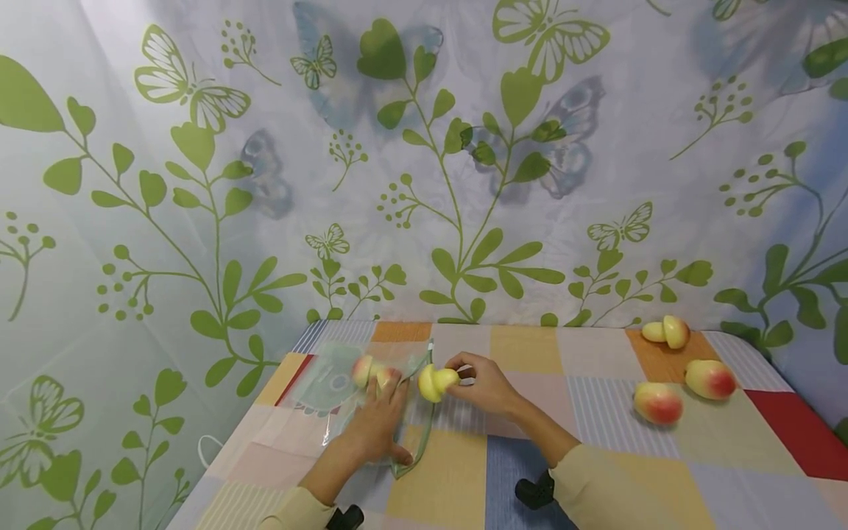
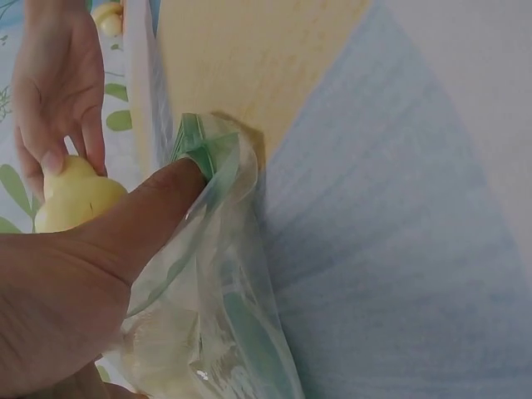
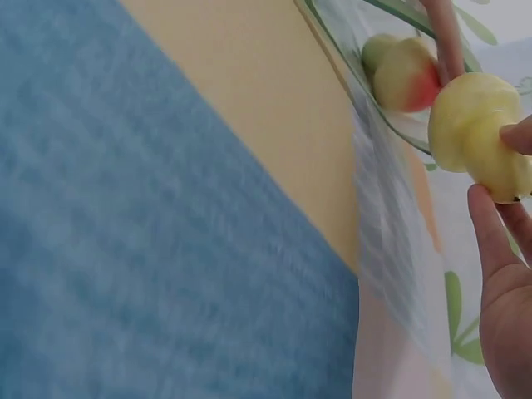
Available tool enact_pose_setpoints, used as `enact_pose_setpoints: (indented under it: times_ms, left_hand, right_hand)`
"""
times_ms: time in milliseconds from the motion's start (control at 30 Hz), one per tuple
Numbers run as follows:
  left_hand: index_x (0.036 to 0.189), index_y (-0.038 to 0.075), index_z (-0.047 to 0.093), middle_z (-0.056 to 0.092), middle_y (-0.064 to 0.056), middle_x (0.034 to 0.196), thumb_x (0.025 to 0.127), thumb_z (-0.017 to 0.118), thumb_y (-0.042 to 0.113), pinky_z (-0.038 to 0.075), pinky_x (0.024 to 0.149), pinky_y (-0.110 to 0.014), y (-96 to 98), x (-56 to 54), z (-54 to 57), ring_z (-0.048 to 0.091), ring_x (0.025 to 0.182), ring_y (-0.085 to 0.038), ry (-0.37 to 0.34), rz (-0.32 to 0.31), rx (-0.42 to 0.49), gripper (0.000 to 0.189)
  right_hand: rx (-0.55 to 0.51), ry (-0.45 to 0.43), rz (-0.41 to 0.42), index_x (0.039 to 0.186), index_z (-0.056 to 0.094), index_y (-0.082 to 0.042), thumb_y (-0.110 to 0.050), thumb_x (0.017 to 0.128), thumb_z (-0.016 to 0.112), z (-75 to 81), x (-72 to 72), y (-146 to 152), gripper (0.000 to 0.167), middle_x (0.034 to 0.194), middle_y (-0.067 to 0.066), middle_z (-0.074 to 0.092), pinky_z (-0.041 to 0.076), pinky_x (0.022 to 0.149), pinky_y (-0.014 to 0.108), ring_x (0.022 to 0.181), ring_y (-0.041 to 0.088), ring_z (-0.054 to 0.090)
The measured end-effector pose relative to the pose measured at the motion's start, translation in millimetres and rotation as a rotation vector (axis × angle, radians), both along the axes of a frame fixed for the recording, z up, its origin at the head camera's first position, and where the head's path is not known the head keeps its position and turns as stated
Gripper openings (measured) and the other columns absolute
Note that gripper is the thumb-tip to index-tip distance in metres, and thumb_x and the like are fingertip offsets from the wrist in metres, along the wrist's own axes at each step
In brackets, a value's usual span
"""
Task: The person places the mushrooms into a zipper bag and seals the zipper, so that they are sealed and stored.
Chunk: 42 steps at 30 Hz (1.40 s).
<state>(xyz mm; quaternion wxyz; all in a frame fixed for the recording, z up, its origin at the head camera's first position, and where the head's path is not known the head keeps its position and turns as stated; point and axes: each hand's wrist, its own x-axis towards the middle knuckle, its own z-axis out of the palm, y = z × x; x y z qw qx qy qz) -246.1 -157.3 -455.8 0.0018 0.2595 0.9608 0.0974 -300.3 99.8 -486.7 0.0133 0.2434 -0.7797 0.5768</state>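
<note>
My right hand (image 1: 486, 386) pinches a yellow toy mushroom (image 1: 435, 383) by its stem, the cap facing the mouth of a clear zip bag (image 1: 331, 379). In the right wrist view the mushroom (image 3: 470, 125) is beside the bag's green-edged opening. My left hand (image 1: 374, 427) lies over the bag and holds its mouth apart; in the left wrist view the thumb (image 2: 150, 216) hooks the green edge. Inside the bag are yellow-and-red toy mushrooms (image 1: 361, 370), partly hidden by the fingers.
At the right of the patchwork tablecloth (image 1: 530, 353) lie a yellow toy mushroom (image 1: 674, 332) and two yellow-and-red rounded pieces, one nearer (image 1: 657, 403) and one farther right (image 1: 710, 379). A leaf-and-butterfly curtain (image 1: 424, 184) hangs behind. A white cord loop (image 1: 204, 449) shows at the left edge.
</note>
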Motion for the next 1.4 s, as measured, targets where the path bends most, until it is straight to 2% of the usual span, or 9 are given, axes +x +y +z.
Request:
enact_pose_setpoints:
  times_ms: [233,467,667,967,1233,1333,1400]
  left_hand:
    - [0.157,-0.002,0.031,0.024,-0.025,0.165,0.058,0.102,0.039,0.045,0.084,-0.079,0.0,0.5,-0.1,0.019,0.142,-0.066,0.003,0.006,-0.007,0.128]
    - [0.156,-0.003,0.031,0.025,-0.027,0.164,0.058,0.102,0.037,0.045,0.084,-0.079,-0.3,-0.5,-2.0,0.020,0.141,-0.067,0.006,0.007,0.023,0.127]
    - [0.154,-0.003,0.034,0.028,-0.026,0.162,0.056,0.102,0.040,0.047,0.082,-0.078,1.2,-0.2,-3.3,0.023,0.140,-0.066,0.053,0.007,-0.001,0.127]
    - [0.154,-0.005,0.037,0.032,-0.026,0.161,0.056,0.101,0.048,0.044,0.095,-0.073,4.7,-0.1,-0.6,0.029,0.140,-0.063,0.108,0.004,-0.090,0.128]
    - [0.153,-0.006,0.038,0.033,-0.028,0.160,0.056,0.100,0.048,0.044,0.099,-0.069,5.9,0.1,0.8,0.030,0.139,-0.064,0.130,-0.009,-0.112,0.127]
    - [0.151,-0.009,0.039,0.033,-0.030,0.159,0.057,0.100,0.047,0.042,0.102,-0.068,5.8,0.7,1.2,0.029,0.138,-0.065,0.134,-0.023,-0.106,0.126]
    - [0.150,-0.010,0.038,0.033,-0.033,0.158,0.057,0.100,0.047,0.037,0.108,-0.066,5.6,0.1,0.9,0.031,0.140,-0.061,0.153,-0.047,-0.124,0.126]
  right_hand:
    - [0.038,0.028,0.034,0.115,0.070,-0.006,-0.010,0.089,0.077,-5.6,-3.9,-15.0,0.027,0.116,0.008,0.067,0.060,0.082,0.033,0.104,0.030,0.070]
    - [0.098,0.063,0.020,0.119,0.069,-0.004,-0.007,0.091,0.076,-11.2,-4.5,-26.6,0.029,0.118,0.010,0.067,0.059,0.082,0.034,0.107,0.036,0.068]
    - [0.165,0.117,-0.041,0.119,0.070,0.001,-0.006,0.089,0.078,-14.6,-3.8,-38.5,0.032,0.116,0.012,0.067,0.059,0.078,0.031,0.101,0.031,0.069]
    - [0.239,0.188,-0.160,0.120,0.073,0.005,-0.005,0.087,0.083,-14.0,-4.1,-54.5,0.036,0.103,0.009,0.061,0.056,0.073,0.024,0.088,0.020,0.065]
    - [0.171,0.164,-0.166,0.116,0.073,0.008,-0.005,0.088,0.082,-14.0,0.8,-52.9,0.032,0.104,0.015,0.064,0.059,0.075,0.028,0.088,0.027,0.072]
    - [0.148,0.176,-0.173,0.112,0.074,0.006,-0.003,0.088,0.081,-16.5,-0.4,-55.1,0.027,0.103,0.015,0.067,0.059,0.076,0.028,0.088,0.028,0.073]
    - [0.136,0.176,-0.174,0.110,0.075,0.004,-0.002,0.088,0.080,-17.7,-1.7,-56.9,0.024,0.103,0.014,0.069,0.059,0.077,0.028,0.088,0.027,0.073]
